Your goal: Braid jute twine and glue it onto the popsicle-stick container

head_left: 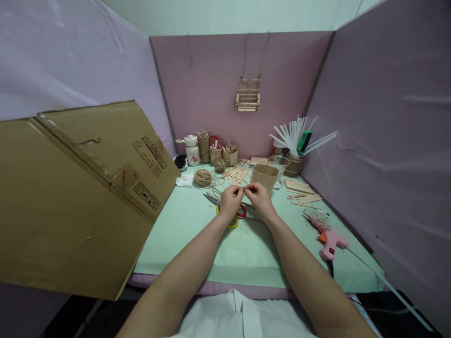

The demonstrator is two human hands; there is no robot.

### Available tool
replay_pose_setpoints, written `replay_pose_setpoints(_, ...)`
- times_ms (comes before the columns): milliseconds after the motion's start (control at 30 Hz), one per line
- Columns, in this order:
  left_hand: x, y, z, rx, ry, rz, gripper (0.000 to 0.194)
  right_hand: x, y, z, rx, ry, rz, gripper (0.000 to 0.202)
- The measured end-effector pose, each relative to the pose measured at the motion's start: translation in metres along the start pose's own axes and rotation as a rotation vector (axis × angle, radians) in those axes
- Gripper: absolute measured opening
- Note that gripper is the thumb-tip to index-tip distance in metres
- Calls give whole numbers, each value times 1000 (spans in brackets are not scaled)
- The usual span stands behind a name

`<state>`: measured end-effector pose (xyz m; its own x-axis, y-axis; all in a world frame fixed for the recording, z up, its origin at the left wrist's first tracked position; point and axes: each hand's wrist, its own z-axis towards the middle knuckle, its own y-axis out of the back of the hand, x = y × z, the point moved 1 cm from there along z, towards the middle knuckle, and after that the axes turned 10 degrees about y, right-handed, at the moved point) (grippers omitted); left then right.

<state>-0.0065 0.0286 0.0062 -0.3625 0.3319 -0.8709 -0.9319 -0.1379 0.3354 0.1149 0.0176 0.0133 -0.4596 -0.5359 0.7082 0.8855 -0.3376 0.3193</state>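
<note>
In the head view, the left hand (230,199) and the right hand (259,197) are meeting over the middle of the table (186,239), their fingertips nearly touching. Both hands are closing to a narrow pinch, thumbs pressing toward the forefingers, and between them they are gripping a thin strand (243,188). The strand is lying right at the fingertips of both hands; its material is showing too small to tell, and how much of it each hand is holding is staying hidden.

Just beneath the left hand, the scissors (232,225) are resting on the table, 1 yellow handle and 1 red handle showing and the blades pointing away to the left. Twine is looping beyond the left hand, near 2 balls, the larger ball (203,177) and the smaller ball (220,165). The cup (265,175) is standing upright just beyond the right hand, and loose sticks (237,174) are lying to its left.

Farther right, more sticks are lying near the wall, and the pink glue gun (330,241) is lying on its side, well apart from the right hand. A cardboard sheet (88,197) is leaning at the left, and a small wooden swing (248,101) is hanging on the back wall.
</note>
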Motion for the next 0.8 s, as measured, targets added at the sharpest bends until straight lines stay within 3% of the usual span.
replay_pose_setpoints(133,0,0,-1,25,-99,40,15,1,2,0,-8,19,-34,12)
replay_pose_setpoints(233,-1,-2,-1,48,-36,-32,13,-1,3,0,-4,20,-76,10)
replay_pose_setpoints(333,-1,-3,0,128,289,-343,11,-4,1,1,4,0,-44,10)
replay_pose_setpoints(433,-2,-3,2,327,719,-754,11,-4,0,1,27,8,21,11)
replay_pose_setpoints(533,-4,-1,5,501,947,-951,10,-4,-1,0,49,14,74,10)
replay_pose_setpoints(600,-5,-1,5,557,960,-979,11,-6,-2,0,55,2,117,10)
replay_pose_setpoints(667,-5,-2,4,546,869,-940,11,-8,-2,0,68,-19,161,11)
replay_pose_setpoints(800,-3,-2,2,278,475,-607,12,-9,-3,0,84,-42,158,12)
